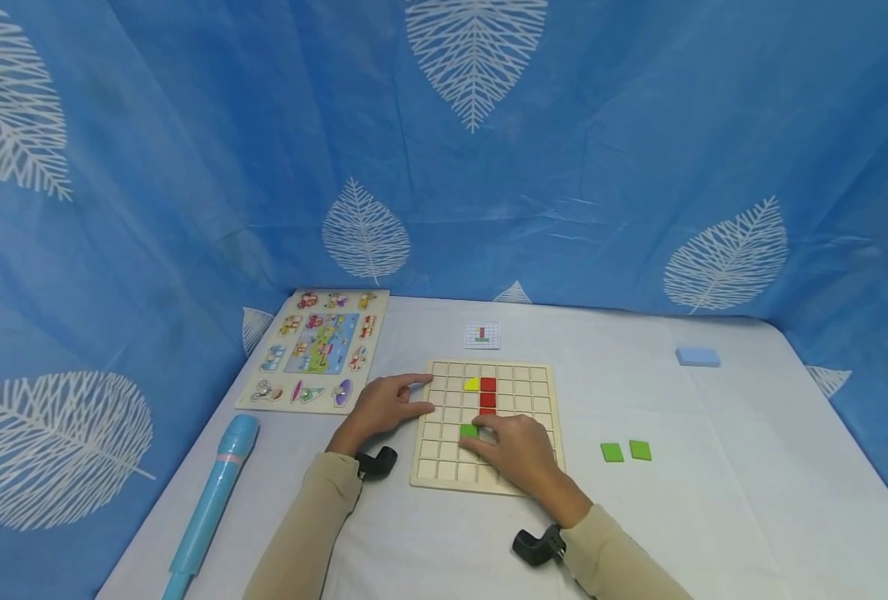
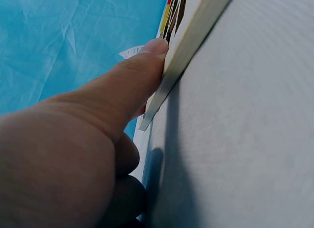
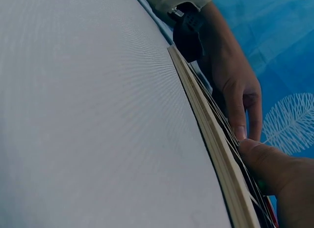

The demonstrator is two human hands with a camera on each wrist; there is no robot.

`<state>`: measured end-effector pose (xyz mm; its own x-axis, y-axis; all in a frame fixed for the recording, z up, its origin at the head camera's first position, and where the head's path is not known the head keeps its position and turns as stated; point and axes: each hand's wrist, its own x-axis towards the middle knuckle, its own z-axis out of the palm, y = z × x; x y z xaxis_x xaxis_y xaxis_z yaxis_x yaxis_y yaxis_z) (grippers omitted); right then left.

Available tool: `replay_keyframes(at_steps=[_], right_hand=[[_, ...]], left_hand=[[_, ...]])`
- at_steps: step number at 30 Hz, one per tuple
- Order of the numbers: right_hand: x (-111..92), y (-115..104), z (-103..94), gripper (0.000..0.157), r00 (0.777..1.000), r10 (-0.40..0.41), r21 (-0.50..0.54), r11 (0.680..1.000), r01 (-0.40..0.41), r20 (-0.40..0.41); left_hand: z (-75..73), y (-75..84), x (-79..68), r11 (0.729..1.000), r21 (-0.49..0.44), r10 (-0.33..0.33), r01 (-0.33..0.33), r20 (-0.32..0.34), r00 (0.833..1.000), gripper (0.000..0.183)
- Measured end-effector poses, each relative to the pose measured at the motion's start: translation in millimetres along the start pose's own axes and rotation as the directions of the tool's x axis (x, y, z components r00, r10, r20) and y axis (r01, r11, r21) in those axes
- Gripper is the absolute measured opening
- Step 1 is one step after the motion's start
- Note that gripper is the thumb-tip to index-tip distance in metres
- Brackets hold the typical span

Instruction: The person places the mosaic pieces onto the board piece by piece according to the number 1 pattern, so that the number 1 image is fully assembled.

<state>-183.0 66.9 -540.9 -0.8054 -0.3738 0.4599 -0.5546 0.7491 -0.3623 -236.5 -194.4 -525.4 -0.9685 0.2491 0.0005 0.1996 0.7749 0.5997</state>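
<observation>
A square wooden grid board point(image 1: 436, 450) lies on the table, with a yellow piece point(image 1: 471, 384) and a column of red tiles point(image 1: 488, 392) in its cells. My right hand point(image 1: 522, 450) is over the board's lower middle, thumb and index finger pinching a green tile point(image 1: 469, 431) at a cell. The hand covers part of the lower grid. At the board's left edge, my left hand point(image 1: 383, 404) touches the rim with extended thumb and index finger; its thumb point(image 2: 140, 66) presses the edge in the left wrist view.
Two loose green tiles point(image 1: 612, 452) lie right of the board. Behind it is a small pattern card point(image 1: 482, 336). A picture puzzle board point(image 1: 263, 392) and a blue microphone-shaped tube point(image 1: 214, 492) are on the left. A light blue block point(image 1: 698, 357) sits far right.
</observation>
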Motion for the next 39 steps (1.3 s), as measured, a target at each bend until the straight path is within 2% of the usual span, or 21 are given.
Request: replay_keyframes(at_steps=[11,28,32,39], right_hand=[[3,0,-0.1,0.042,1.0,0.0,-0.035,0.999,0.001,0.011],[-2,-4,-2.8,0.037,1.0,0.014,-0.009,1.0,-0.014,0.009],[-6,-5,-5.6,0.035,1.0,0.004,0.007,1.0,-0.004,-0.016],[-12,-1,-7.8,0.028,0.987,-0.079,0.022,0.996,0.082,-0.138]], left_hand=[[-3.7,1.7,2.0,1.0,0.007,-0.009,0.009,0.003,1.0,0.056],[-2.3,2.7,-2.4,1.0,-0.015,-0.01,0.01,0.003,1.0,0.056],[-0.9,1.9,-2.9,1.0,-0.022,-0.008,0.008,0.001,1.0,0.056],[-0.1,2.2,-3.0,1.0,-0.027,-0.011,0.011,0.002,1.0,0.056]])
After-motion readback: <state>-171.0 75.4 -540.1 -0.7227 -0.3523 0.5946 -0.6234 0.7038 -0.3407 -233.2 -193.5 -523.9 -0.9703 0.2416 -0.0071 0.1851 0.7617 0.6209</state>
